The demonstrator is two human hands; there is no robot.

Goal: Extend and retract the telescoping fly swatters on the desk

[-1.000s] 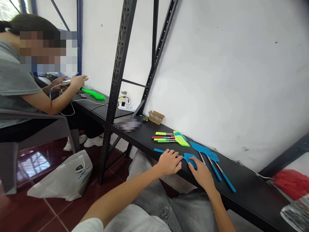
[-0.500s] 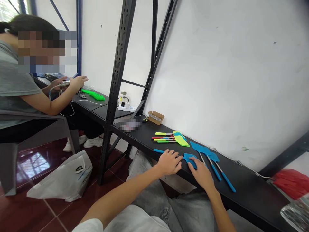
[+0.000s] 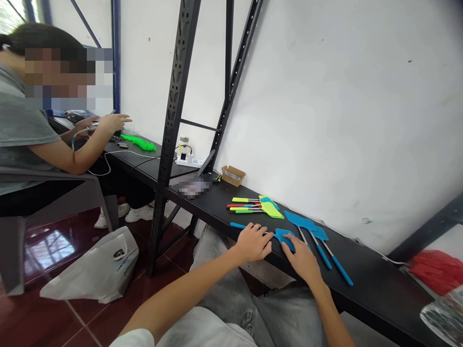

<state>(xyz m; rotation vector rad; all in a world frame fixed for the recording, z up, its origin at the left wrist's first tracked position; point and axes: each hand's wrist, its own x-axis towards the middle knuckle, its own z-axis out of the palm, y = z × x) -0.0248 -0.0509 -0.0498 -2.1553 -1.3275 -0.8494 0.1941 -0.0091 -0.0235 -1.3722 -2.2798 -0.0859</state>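
Note:
A blue fly swatter (image 3: 237,225) lies along the front edge of the black bench, its handle pointing left. My left hand (image 3: 254,242) is closed over its thin metal shaft, a ring on one finger. At the swatter's blue head is my right hand (image 3: 302,259), thumb and fingers on the near edge; the undersides of both hands are hidden. Just behind lies a group of fly swatters with yellow-green (image 3: 272,210), red and green parts, handles to the left. To the right, several blue fly swatters (image 3: 300,221) overlap, their handles toward me.
The black bench (image 3: 213,207) runs along the wall, with a small cardboard box (image 3: 233,176) and a power strip (image 3: 190,162) farther left. A black metal post (image 3: 177,91) rises there. A co-worker (image 3: 21,125) sits left. A red bag (image 3: 434,272) lies at right; a white bag (image 3: 97,270) stands on the floor.
My hands and the fly swatters stay as they were. The view has shifted very slightly.

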